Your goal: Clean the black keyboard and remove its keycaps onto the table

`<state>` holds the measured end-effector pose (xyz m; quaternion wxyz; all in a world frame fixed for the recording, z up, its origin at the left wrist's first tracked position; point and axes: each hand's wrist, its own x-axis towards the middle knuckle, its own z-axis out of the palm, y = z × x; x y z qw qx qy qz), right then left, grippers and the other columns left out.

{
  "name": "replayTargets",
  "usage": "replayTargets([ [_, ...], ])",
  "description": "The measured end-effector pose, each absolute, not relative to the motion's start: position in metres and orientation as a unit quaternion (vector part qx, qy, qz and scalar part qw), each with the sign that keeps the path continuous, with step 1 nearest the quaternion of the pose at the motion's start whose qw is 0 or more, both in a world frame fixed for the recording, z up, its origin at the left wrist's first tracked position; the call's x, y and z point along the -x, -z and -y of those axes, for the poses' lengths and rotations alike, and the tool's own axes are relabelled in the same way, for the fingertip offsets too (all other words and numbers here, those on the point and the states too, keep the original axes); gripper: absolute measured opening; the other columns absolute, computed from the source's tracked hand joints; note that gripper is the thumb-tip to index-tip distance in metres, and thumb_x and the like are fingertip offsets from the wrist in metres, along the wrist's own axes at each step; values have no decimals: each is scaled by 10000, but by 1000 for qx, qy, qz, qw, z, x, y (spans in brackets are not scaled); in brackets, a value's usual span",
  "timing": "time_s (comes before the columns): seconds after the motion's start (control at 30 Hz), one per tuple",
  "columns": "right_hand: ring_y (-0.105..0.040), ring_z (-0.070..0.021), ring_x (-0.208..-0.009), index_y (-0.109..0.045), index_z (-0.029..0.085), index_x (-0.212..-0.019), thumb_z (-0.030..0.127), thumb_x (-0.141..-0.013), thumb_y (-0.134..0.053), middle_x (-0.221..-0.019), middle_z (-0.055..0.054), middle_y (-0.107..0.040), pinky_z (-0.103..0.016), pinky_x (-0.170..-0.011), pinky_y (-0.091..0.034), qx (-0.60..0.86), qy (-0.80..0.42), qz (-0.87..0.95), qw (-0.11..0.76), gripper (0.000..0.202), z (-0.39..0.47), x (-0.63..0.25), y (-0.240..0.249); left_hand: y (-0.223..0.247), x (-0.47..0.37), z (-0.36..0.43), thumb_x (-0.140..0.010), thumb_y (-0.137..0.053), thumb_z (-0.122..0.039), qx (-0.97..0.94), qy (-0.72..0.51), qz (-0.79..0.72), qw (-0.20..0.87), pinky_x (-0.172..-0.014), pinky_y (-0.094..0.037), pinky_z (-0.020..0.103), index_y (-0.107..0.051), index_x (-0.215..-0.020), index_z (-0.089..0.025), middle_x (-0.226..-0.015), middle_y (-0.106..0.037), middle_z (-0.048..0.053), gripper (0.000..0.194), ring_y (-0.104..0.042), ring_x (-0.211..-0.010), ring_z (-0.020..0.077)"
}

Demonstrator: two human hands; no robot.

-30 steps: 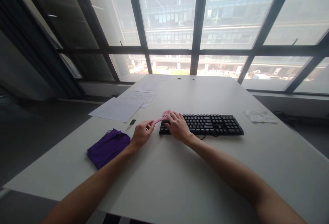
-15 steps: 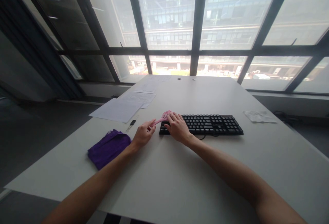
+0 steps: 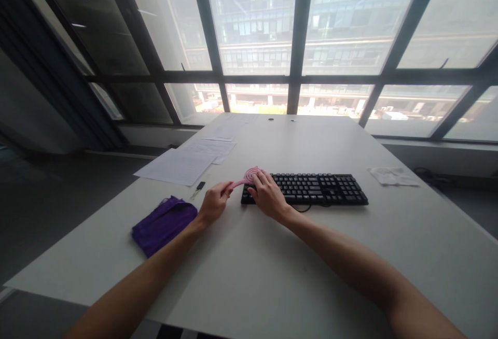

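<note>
A pink object with a round spiral head and a thin handle lies at the left end of a black keyboard. My left hand is closed around the handle's end. On the spiral head rest the fingers of my right hand, extended and slightly apart, above the keyboard's left keys. They cover part of the head. Left of my left hand is a folded purple cloth, and a small black item with a cord lies just beyond it.
White papers spread over the left side of the white table. A crumpled clear wrapper lies right of the keyboard. Large windows stand behind the table's far edge.
The fingers of my left hand have closed more tightly on the pink handle. My right hand has hardly moved, its fingers still on the spiral head.
</note>
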<state>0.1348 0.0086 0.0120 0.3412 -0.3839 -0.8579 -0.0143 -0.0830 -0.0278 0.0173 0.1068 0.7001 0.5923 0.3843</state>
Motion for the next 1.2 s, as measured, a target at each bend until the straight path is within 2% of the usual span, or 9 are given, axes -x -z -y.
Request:
replayTargets([
  [0.13, -426, -324, -1376, -527, 67, -1370, 342, -1008, -486, -1449, -222, -510, -494, -1158, -321, 392, 22, 860, 324, 456, -8, -135, -10, -15, 83, 27, -927, -488, -427, -695, -366, -605, 128, -711, -501, 295, -703, -1157, -124, -850, -733, 68, 436, -650, -705, 196],
  [0.33, -420, -315, -1395, -525, 66, -1384, 336, -1006, -496, -1468, -220, -505, -482, -1168, -307, 393, 26, 868, 302, 466, -8, -135, -12, -16, 81, 27, -893, -515, -428, -702, -342, -613, 120, -803, -507, 311, -739, -1100, -141, -989, -762, 94, 418, -687, -874, 239],
  [0.47, -423, -314, -1395, -529, 57, -1383, 332, -1005, -492, -1469, -225, -505, -478, -1166, -312, 395, 24, 870, 294, 469, -7, -135, -14, -16, 81, 26, -893, -515, -447, -702, -340, -615, 113, -795, -514, 304, -750, -1092, -141, -996, -766, 93, 434, -689, -868, 236],
  [0.7, -418, -290, -1394, -534, 60, -1375, 149, -979, -421, -1460, -205, -516, -448, -1177, -308, 379, 33, 874, 301, 422, -7, -140, -14, -14, 81, 26, -889, -541, -495, -701, -351, -609, 118, -821, -518, 313, -686, -1250, -121, -1071, -753, 107, 540, -689, -890, 236],
  [0.83, -403, -282, -1398, -529, 79, -1373, 100, -940, -448, -1456, -200, -515, -453, -1177, -313, 370, 25, 873, 316, 441, -5, -141, -14, -18, 81, 28, -917, -505, -457, -702, -357, -601, 138, -749, -517, 305, -706, -1178, -136, -923, -755, 76, 459, -672, -744, 205],
  [0.97, -432, -280, -1369, -561, 112, -1333, 151, -980, -431, -1429, -189, -538, -461, -1157, -346, 368, 18, 867, 335, 379, -4, -140, -16, -21, 86, 28, -918, -492, -426, -696, -365, -603, 136, -712, -504, 297, -705, -1110, -137, -844, -732, 61, 408, -651, -701, 194],
  [1.07, -472, -279, -1331, -582, 135, -1317, 175, -994, -427, -1391, -176, -570, -465, -1137, -378, 361, 14, 871, 333, 360, -4, -140, -16, -21, 87, 27, -898, -501, -425, -699, -331, -617, 145, -720, -502, 306, -719, -1048, -157, -848, -743, 67, 377, -663, -750, 218],
  [1.2, -477, -276, -1325, -594, 135, -1309, 164, -986, -437, -1385, -175, -574, -460, -1139, -385, 352, 15, 878, 325, 360, -5, -140, -15, -18, 85, 25, -894, -494, -445, -706, -320, -617, 135, -823, -503, 334, -729, -1044, -167, -987, -759, 100, 394, -672, -899, 250],
])
